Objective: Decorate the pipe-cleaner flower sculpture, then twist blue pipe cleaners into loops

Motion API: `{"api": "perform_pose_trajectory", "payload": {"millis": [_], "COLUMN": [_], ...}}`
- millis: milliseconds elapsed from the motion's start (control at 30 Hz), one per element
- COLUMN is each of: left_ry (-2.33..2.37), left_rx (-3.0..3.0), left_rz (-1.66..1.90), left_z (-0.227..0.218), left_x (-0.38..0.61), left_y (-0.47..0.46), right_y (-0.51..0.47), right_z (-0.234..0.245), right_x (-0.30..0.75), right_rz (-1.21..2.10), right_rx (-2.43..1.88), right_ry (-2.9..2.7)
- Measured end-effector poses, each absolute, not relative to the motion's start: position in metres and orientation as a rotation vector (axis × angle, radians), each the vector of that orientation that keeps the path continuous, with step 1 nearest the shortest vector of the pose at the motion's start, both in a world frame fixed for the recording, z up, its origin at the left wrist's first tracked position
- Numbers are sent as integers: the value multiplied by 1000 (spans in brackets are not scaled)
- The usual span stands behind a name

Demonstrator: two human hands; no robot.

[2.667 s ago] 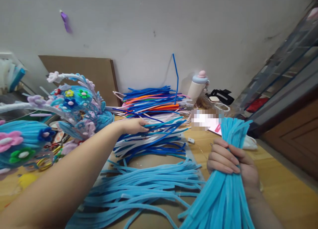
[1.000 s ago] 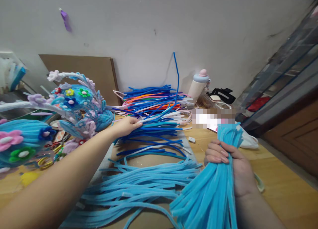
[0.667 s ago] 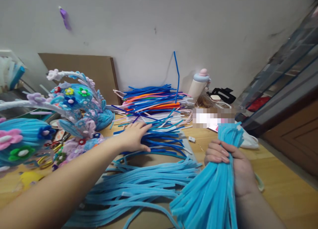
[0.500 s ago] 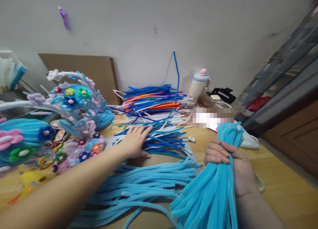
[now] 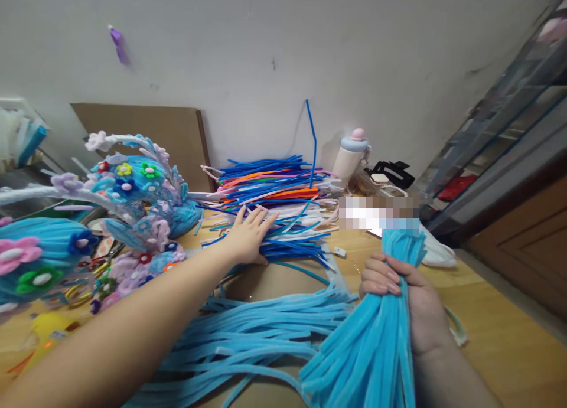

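Closest to me, the person's right hand (image 5: 416, 296) is wrapped firmly round a thick bundle of bright-blue fuzzy craft stems (image 5: 367, 343), gripping it near the top so the lower ends fan out above the pale wooden table (image 5: 491, 337). Beside that bundle, loose light-blue fuzzy stems (image 5: 261, 322) lie roughly side by side over a brown flat sheet (image 5: 266, 281). Off to the left sits a yellow plastic tool (image 5: 46, 334), partly hidden. Further in, the left hand (image 5: 248, 237) is palm down with its fingers spread, gripping nothing that I can see, at a row of thin dark-blue and white stems (image 5: 296, 248); how hard it presses I can't tell. Beyond its fingertips rises a heaped pile of blue, orange and pink stems (image 5: 266, 180), with a white bottle with a pink-knobbed lid (image 5: 346, 163) just right of it. Behind everything, a brown cardboard panel (image 5: 150, 124) leans against the grey wall (image 5: 199, 54).
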State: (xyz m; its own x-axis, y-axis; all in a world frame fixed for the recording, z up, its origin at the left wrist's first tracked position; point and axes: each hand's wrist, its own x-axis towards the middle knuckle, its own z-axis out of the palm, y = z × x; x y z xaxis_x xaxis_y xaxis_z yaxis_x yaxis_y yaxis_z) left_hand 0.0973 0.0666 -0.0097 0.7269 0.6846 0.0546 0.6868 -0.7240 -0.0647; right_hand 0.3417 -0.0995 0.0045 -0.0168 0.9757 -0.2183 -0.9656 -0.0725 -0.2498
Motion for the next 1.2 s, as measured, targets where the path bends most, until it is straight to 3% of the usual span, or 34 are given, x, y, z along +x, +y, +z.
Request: {"api": "perform_pose_trajectory", "payload": {"millis": [633, 967, 1200], "left_ry": [-1300, -1356, -1449], "left_rx": [-2780, -2655, -2436], "left_rz": [1, -104, -328], "left_z": [-17, 56, 110], "left_x": [116, 126, 154], "left_y": [39, 56, 139], "right_y": [-100, -98, -92], "right_z": [7, 9, 2], "right_x": [340, 342, 343], "right_rz": [1578, 1606, 1611], "right_rx": [-393, -398, -391], "right_ry": [15, 67, 113]}}
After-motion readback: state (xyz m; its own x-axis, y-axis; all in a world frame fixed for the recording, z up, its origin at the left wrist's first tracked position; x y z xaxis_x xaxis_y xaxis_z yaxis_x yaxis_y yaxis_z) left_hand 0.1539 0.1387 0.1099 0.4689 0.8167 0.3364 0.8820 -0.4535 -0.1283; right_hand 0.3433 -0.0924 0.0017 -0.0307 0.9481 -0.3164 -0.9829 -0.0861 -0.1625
